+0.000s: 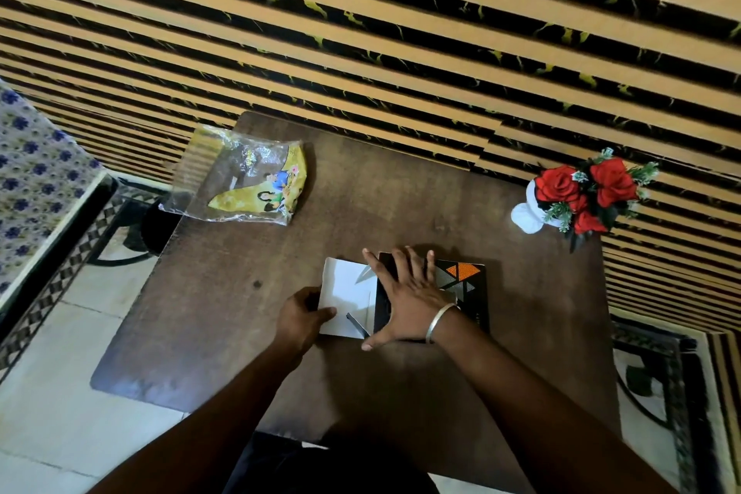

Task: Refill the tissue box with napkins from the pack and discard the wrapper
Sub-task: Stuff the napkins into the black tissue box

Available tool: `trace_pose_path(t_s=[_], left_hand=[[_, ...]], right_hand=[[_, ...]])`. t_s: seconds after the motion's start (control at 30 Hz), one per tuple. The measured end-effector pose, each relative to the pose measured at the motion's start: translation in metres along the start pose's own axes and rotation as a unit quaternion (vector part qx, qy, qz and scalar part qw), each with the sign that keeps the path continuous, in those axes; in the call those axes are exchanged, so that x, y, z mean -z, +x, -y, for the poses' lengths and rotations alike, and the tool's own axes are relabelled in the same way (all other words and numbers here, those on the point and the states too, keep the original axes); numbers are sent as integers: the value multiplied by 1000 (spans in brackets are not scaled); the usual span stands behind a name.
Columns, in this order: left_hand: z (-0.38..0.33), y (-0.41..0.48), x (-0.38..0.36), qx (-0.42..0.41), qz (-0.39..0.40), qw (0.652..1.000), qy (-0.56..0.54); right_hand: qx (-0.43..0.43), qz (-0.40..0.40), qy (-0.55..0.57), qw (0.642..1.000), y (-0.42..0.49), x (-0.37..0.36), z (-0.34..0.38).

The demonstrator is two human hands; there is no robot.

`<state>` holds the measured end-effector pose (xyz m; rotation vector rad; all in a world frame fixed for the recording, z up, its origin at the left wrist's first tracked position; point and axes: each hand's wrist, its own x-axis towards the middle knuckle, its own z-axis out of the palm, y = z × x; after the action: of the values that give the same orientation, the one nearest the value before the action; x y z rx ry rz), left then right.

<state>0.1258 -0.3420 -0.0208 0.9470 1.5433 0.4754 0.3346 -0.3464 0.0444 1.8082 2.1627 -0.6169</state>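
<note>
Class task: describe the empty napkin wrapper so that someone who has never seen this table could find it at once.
Start at the dark wooden table against the striped wall. At its far left corner, overhanging the edge, lies the wrapper: crumpled clear plastic with yellow cartoon print. It is the only see-through, flattened thing there.

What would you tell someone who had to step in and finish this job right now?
Left hand: gripping the near left edge of the white napkins.
Right hand: spread flat on the dark tissue box, holding it down.
The napkins stick out of the box's left side, only partly in.
The wrapper lies at the table's far left corner and looks empty.
Done: napkins are out of the pack.
Left: get the napkins fully into the box, then throw away the wrapper.
</note>
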Motion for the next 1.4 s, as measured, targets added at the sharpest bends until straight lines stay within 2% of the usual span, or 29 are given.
trace_pose_path(t_s=[0.1,0.23,0.43,0.63,0.87,1.0,1.17,1.27,1.4], left_hand=[[0,2,0,-3,-4,1000,9],[2,4,2,5,-4,1000,-12],[-4,-5,-2,16,-24,993,-113],[-11,-14,-11,-16,7,989,-145],[-27,-20,-31,-89,41,991,-92],[-33,-28,-38,-136,58,989,-27],[-28,-30,-46,-101,58,992,-42],[-23,-29,-52,-81,62,992,-74],[-31,-35,-58,-76,78,993,-55]], right_hand=[[-21,16,-13,1000,6,3,9],[-17,-9,-26,999,6,-3,12],[-17,-37,-24,999,8,-6,11],[-21,-45,-24,998,10,-6,9],[-18,-31,38,999,10,-3,2],[18,-6,50,999,5,-1,-11],[44,-3,-18,999,0,-4,-21],[38,-17,-25,999,-1,-6,-18],[33,-13,-21,999,0,-4,-17]])
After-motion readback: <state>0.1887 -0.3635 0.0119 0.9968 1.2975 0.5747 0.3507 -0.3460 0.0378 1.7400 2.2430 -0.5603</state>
